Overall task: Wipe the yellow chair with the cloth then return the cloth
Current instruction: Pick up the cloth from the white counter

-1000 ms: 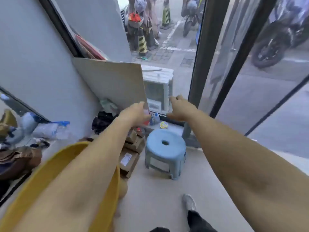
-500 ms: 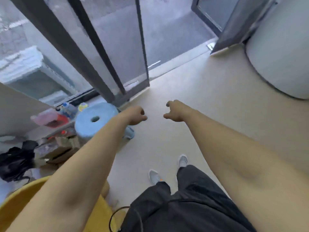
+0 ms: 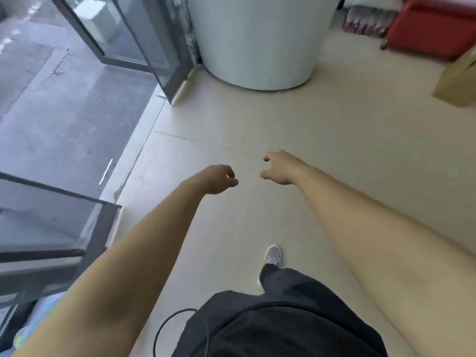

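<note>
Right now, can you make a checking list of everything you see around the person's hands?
Surface: beige floor, bare under the hands.
Job's things: nothing seen; no yellow chair or cloth in view.
Clutter: cardboard box and red case at far right.
Hands: left hand and right hand both loosely curled, holding nothing, held out above the floor.
Cables: black cord looping by the dark trousers.
Surroundings: big white round column, open glass door, pavement outside, one grey shoe.
</note>
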A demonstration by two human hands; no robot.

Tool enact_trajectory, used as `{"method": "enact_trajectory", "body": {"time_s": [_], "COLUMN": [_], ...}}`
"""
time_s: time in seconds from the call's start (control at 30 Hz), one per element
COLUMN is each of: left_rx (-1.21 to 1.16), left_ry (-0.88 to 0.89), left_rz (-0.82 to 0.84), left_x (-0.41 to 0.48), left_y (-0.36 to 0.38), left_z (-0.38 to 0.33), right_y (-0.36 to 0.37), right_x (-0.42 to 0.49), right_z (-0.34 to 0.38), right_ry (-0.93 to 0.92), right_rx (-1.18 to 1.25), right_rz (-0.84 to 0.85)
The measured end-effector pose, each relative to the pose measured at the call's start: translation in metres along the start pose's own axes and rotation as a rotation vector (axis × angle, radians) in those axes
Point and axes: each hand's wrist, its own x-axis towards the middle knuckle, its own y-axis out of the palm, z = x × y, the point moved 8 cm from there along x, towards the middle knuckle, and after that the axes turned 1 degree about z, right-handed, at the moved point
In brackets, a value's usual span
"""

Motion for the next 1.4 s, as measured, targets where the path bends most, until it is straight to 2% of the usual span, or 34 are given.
{"method": "enact_trajectory", "body": {"time_s": [0.13, 0.27, 0.53, 0.73, 1.03, 1.33, 1.4], "left_rx": [0.120, 0.212, 0.424, 0.413, 0.346, 0.309, 0.279], "left_ry": [0.100, 0.159, 0.301, 0.340, 0.343, 0.301, 0.308], "left_rz": [-0.007, 0.003, 0.050, 0.086, -0.008, -0.062, -0.124], "left_x": [0.066, 0.125, 0.258, 0.371, 0.527, 0.666, 0.689], "left_y": [-0.037, -0.072, -0.150, -0.241, -0.377, -0.460, -0.484], "left_z": [-0.112, -0.193, -0.310, -0.370, -0.489, -0.660, -0.700], "right_y": [-0.086, -0.151, -0.251, -0.342, -0.520, -0.703, -0.747], "right_x": [0.020, 0.045, 0.143, 0.235, 0.366, 0.490, 0.513], "right_z": [-0.083, -0.146, -0.225, -0.261, -0.318, -0.418, -0.433], "right_ry": [0.062, 0.139, 0.264, 0.360, 0.319, 0.184, 0.140], "right_rx": [0.073, 0.150, 0.243, 0.293, 0.295, 0.246, 0.247], "right_rz": [-0.101, -0.152, -0.165, -0.161, -0.245, -0.224, -0.220]}}
